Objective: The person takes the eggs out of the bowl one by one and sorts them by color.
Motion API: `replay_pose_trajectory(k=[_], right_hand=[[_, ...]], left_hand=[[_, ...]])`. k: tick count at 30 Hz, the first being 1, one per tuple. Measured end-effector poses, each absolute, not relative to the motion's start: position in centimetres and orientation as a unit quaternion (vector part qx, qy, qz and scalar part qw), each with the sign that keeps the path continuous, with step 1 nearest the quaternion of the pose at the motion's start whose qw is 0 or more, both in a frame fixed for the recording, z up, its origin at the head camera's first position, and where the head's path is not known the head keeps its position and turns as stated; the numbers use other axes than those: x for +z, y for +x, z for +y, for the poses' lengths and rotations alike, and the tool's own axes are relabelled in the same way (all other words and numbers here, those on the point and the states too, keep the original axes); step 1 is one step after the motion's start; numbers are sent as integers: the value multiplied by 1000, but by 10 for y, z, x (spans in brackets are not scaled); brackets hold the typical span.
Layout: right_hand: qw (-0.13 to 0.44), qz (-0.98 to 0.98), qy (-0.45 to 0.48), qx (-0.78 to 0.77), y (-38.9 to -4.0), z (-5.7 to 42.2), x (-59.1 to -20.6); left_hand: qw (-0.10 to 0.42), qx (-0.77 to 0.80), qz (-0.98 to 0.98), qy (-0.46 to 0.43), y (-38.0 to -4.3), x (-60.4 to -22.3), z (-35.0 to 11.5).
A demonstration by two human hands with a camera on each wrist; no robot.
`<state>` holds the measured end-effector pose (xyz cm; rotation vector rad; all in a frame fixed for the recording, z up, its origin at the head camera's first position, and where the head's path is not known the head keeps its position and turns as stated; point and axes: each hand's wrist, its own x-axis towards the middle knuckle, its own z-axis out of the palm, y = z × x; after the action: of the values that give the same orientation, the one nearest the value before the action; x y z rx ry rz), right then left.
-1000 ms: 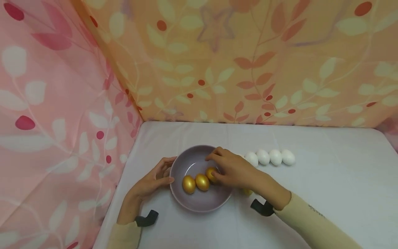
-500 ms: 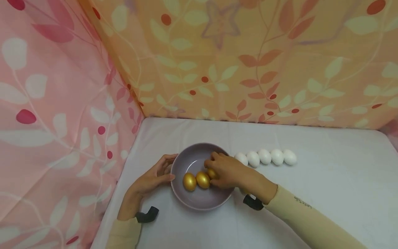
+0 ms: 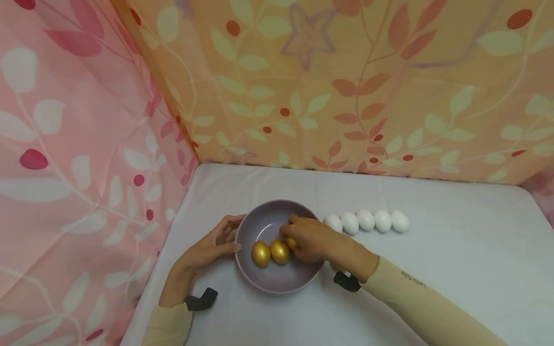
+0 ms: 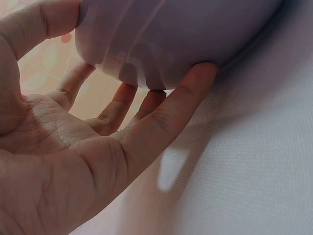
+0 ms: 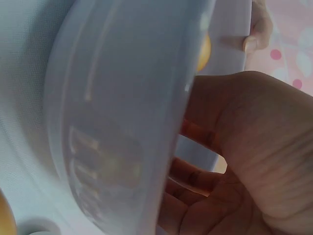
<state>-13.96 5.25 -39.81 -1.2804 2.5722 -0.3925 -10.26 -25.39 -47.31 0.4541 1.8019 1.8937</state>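
Observation:
A round mauve bowl (image 3: 279,283) stands on the white table. Inside it, two golden eggs (image 3: 261,253) lie side by side. My right hand (image 3: 313,239) reaches over the bowl's right rim with fingers curled round another golden egg (image 3: 292,243), mostly covered by the hand. In the right wrist view the bowl's wall (image 5: 117,98) hides the fingertips. My left hand (image 3: 212,247) rests against the bowl's left side, thumb at the rim. The left wrist view shows its spread fingers (image 4: 168,115) touching the outer wall (image 4: 171,39) from outside.
Several white eggs (image 3: 366,220) stand in a row right of the bowl. A golden egg (image 5: 5,220) lies on the table at the edge of the right wrist view. Patterned cloth (image 3: 259,86) hangs behind and at left. Black curved pieces (image 3: 201,300) sit at both wrists.
My right hand has moved slightly left and closed its fingers round the rightmost golden egg in the bowl. The left hand stays at the rim. The view has shifted a little.

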Motion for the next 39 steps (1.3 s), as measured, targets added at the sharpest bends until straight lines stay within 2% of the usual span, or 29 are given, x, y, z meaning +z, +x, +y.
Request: replay_pose_trajectory(k=[5,18,23,39], right_hand=[[109,873,-456,-134,-145,49,-398],[143,875,-446,-126,-150,41,-392],[135,877,-442,-132,-148,42,-394],[119,877,-395,-247,-141,71,-377]], left_hand=[[242,691,660,168,-103,-472,-254],[245,692,660,159,-105,-470,-253],[246,690,662,154,-105,-470,-253],[241,692,660,165,-102,-472,-254]])
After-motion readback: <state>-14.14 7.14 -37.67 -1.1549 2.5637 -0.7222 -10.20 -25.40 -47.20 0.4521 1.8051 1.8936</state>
